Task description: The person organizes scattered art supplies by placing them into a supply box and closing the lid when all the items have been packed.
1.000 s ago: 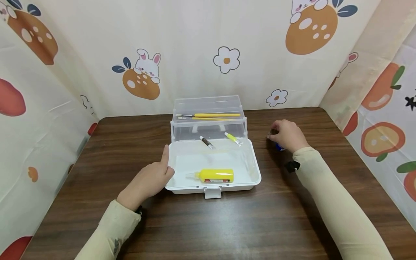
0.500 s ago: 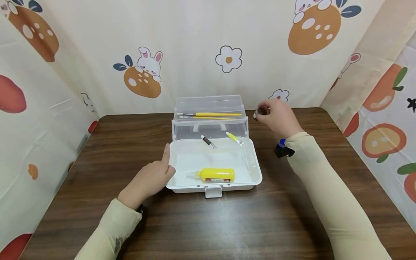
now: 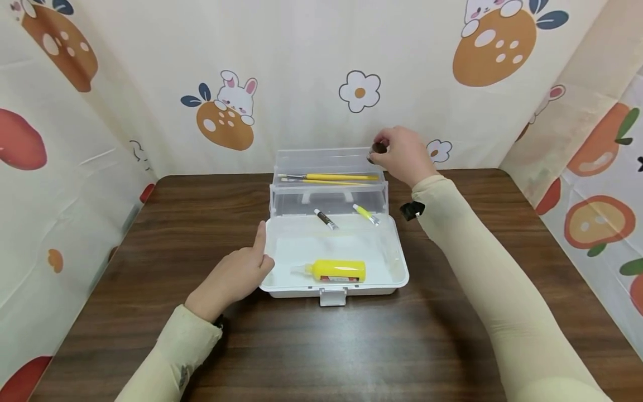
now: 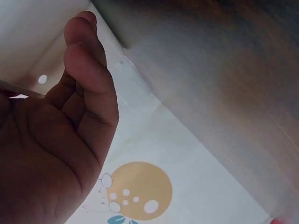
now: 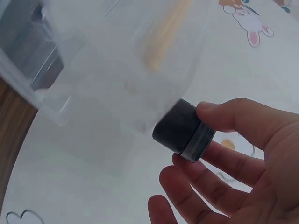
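In the head view, my right hand (image 3: pixel 404 153) is raised over the far right corner of the open white plastic box (image 3: pixel 265 287). Thumb and fingertips pinch a small dark paint jar (image 5: pixel 180 126) with a clear band at one end. The jar is tilted, close to the clear upper tray (image 5: pixel 117 70) in the right wrist view. My left hand (image 3: pixel 233 276) rests at the box's left side, index finger straight along it and thumb at the rim. The left wrist view shows its palm (image 4: pixel 42 154) and extended fingers.
Two yellow paintbrushes (image 3: pixel 341 177) lie in the clear upper tray. Inside the box are a yellow squeeze bottle (image 3: pixel 339 270), a black paint tube (image 3: pixel 326 219) and a yellow-green tube (image 3: pixel 365 214). Behind the brown table (image 3: pixel 321 352) hangs a patterned curtain (image 3: pixel 301 67).
My right hand has lifted the dark jar off the table and carried it left and back to the upper tray. A blue object on the table is now hidden behind the right sleeve.
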### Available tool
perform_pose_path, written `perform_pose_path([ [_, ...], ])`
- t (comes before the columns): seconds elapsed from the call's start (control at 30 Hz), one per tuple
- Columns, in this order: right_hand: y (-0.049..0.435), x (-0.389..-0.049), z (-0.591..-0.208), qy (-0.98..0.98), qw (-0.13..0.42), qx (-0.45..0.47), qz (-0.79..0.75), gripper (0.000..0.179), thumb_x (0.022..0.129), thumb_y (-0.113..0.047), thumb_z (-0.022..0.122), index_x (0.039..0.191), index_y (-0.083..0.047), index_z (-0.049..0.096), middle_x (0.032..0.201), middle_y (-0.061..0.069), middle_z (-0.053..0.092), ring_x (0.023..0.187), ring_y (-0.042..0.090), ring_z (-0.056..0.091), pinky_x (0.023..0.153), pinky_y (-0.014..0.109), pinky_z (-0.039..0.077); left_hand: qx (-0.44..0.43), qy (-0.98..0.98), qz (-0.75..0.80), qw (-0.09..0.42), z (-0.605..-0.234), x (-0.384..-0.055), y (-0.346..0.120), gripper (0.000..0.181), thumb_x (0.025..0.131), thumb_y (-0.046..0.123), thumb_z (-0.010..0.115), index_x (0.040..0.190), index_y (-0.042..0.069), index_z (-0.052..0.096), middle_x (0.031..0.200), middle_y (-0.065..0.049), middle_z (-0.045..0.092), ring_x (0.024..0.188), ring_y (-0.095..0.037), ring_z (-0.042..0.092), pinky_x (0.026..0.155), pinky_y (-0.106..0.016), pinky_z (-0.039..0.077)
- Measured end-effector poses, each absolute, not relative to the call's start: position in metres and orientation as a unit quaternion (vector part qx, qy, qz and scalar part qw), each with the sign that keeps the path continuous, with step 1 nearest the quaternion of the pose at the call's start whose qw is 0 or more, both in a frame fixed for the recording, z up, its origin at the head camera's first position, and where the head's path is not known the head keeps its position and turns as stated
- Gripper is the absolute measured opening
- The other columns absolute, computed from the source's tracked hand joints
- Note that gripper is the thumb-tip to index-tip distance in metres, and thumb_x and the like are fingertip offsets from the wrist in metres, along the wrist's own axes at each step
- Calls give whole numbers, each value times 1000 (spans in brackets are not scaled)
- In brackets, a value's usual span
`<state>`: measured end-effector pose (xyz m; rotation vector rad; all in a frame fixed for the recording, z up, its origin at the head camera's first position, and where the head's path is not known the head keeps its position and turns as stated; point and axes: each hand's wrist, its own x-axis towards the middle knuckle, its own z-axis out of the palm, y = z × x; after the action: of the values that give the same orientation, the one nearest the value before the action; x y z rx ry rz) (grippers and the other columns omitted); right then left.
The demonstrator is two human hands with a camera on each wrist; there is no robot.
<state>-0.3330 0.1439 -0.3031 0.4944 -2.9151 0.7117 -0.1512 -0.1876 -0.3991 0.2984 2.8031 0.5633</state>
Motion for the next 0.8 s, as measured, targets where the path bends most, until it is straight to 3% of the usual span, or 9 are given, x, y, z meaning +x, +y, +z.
perform_pose_path([
  [0.37,117,-348,-301,-958,10,162,238,26,92,-21,68,111,-4,70,107,11,66,98,29,56,91,43,46,106,967,196,125,-400,-151,-187,79,96,25,35,157,0,-9,54,2,42,49,-11,29,46,-30,29],
  [0.8,103,-355,-308,-961,1,167,222,22,90,-20,69,106,-5,70,104,10,68,96,27,57,88,42,46,108,966,198,125,-402,-151,-188,80,97,25,35,157,2,-12,54,3,42,49,-11,29,46,-30,28],
])
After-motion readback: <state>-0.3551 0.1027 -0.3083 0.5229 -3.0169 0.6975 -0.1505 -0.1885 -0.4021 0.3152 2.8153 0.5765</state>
